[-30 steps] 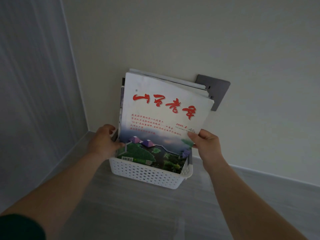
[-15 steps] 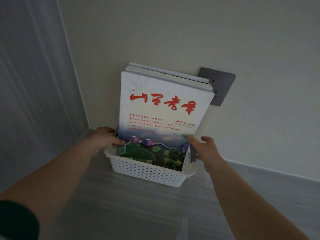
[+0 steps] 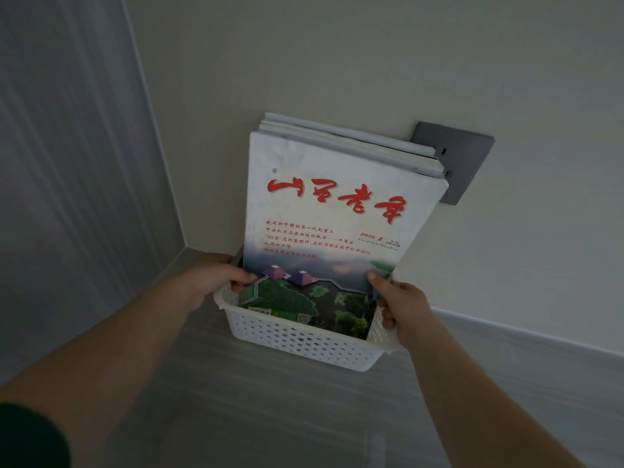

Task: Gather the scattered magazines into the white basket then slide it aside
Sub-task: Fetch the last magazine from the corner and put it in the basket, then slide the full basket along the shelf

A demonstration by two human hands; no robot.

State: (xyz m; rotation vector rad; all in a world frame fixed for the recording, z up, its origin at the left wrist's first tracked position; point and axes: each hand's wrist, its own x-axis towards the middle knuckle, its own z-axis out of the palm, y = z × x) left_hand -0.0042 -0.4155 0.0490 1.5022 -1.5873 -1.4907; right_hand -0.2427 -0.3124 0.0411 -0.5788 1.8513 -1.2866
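A white perforated basket (image 3: 304, 342) sits on the grey floor near the corner. Several magazines (image 3: 337, 211) stand upright in it and lean back against the wall; the front one has a white cover with red characters and a green landscape. My left hand (image 3: 216, 278) grips the basket's left rim, its thumb lying over the front cover's lower left edge. My right hand (image 3: 401, 305) grips the basket's right rim, thumb on the cover's lower right edge.
A dark grey wall socket plate (image 3: 462, 163) is partly hidden behind the magazines' top right corner. A cream wall stands behind, a grey panelled wall (image 3: 67, 163) on the left, meeting in a corner. Grey floor (image 3: 270, 417) stretches toward me.
Both hands have slid down from the magazine's sides onto the basket's rims. The magazine stack has squared up and stands straighter against the wall.
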